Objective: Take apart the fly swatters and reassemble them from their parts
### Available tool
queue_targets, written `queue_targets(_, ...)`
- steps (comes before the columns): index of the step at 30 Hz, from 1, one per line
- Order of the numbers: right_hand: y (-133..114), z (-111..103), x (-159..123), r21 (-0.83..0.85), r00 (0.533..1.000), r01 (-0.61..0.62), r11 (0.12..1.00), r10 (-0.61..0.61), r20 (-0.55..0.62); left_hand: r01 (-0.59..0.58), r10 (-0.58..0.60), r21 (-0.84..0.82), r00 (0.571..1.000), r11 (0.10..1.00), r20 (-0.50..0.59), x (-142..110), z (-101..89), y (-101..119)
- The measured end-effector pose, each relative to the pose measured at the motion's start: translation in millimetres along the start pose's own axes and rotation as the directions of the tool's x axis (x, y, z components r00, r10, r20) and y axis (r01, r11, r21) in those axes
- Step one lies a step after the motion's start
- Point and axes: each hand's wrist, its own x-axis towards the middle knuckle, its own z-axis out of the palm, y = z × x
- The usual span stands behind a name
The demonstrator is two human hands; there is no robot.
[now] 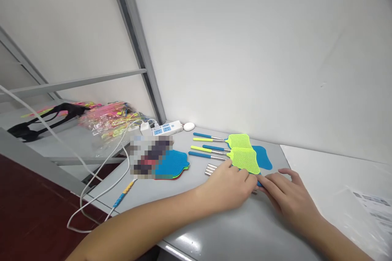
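Observation:
Several telescopic fly swatters lie side by side, with blue and lime-green handles (200, 148), thin metal shafts and perforated lime-green heads (245, 159). A blue swatter head (263, 158) shows behind them on the right. My left hand (231, 183) is closed, its knuckles up, just in front of the green heads. My right hand (288, 193) meets it from the right, its fingers on a blue part (259, 182) between both hands. Most of that part is hidden. Short metal rods (210, 169) stick out beyond my left hand.
A stack of swatter heads (174, 164), blue on top, lies to the left, partly behind a blurred patch. At the wall are a power strip (167, 129) and a white round object (189, 127). White cables (125, 159) hang over the left edge. Plastic-wrapped bundles (107, 118) lie beyond the frame.

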Motion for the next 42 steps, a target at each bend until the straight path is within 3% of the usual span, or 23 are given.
queue_targets(11, -2, -6, 0, -0.117, 0.998, 0.048, 0.992, -0.052, -0.038, 0.129, -0.092, -0.249, 0.984, 0.960, 0.155, -4, -9.4, -5)
queue_targets(15, 2, -9, -1, -0.144, 0.995, 0.085, 0.986, -0.092, -0.047, 0.120, -0.093, -0.266, 0.989, 0.957, 0.112, -6, -4.0, -2)
queue_targets(20, 7, -13, 0, -0.096, 0.990, 0.134, 0.986, -0.130, 0.047, 0.036, -0.043, -0.195, 0.999, 0.980, -0.028, -9, 7.1, 3)
queue_targets(25, 6, -15, 1, 0.219, 0.974, -0.074, 0.973, 0.024, 0.225, -0.042, 0.038, -0.058, 0.997, 0.997, -0.069, -6, 4.7, 0)
queue_targets(29, 2, -20, 4, 0.421, 0.890, -0.307, 0.854, 0.101, 0.444, -0.098, 0.097, -0.064, 0.995, 0.993, -0.021, -5, 1.5, -5)
queue_targets(31, 0, -25, 8, 0.463, 0.855, -0.404, 0.789, 0.146, 0.498, -0.097, 0.096, -0.092, 0.995, 0.991, -0.011, -5, 2.7, -8)
queue_targets(33, -1, -29, 11, 0.508, 0.852, -0.432, 0.745, 0.151, 0.502, -0.081, 0.079, -0.127, 0.997, 0.989, -0.017, -6, 4.9, -9)
queue_targets(36, -2, -33, 12, 0.485, 0.885, -0.364, 0.796, 0.133, 0.445, -0.052, 0.052, -0.206, 0.999, 0.977, -0.004, -6, 6.6, -9)
queue_targets(39, -2, -32, 11, 0.326, 0.924, -0.249, 0.912, 0.123, 0.362, -0.013, 0.032, -0.288, 0.998, 0.957, 0.061, -4, 4.2, -10)
queue_targets(42, -1, -30, 12, 0.185, 0.955, -0.134, 0.974, 0.078, 0.285, 0.057, -0.008, -0.340, 0.989, 0.939, 0.145, -1, -0.6, -12)
